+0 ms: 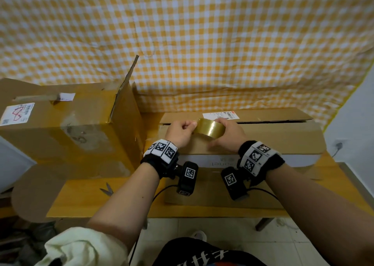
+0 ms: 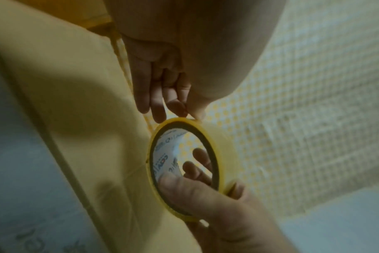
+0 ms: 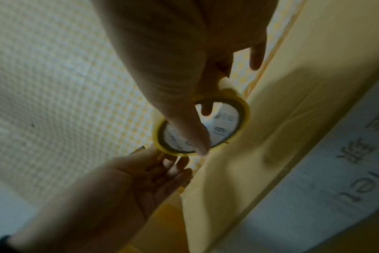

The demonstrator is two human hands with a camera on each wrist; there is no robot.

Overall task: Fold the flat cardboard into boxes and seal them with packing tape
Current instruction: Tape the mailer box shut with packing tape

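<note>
While the right hand (image 1: 226, 134) has its grip curled round the tape roll (image 1: 209, 128), thumb hooked inside the core, the left hand (image 1: 180, 132) pinches the roll's left edge. Roll's held just above the folded cardboard box (image 1: 283, 136) on the tabletop (image 1: 113, 205), big taped box (image 1: 66, 128) to the left.

Black wristbands (image 1: 159, 154) with white coded tags, cabled wrist cameras (image 1: 187, 177), cream sleeve (image 1: 81, 245).
</note>
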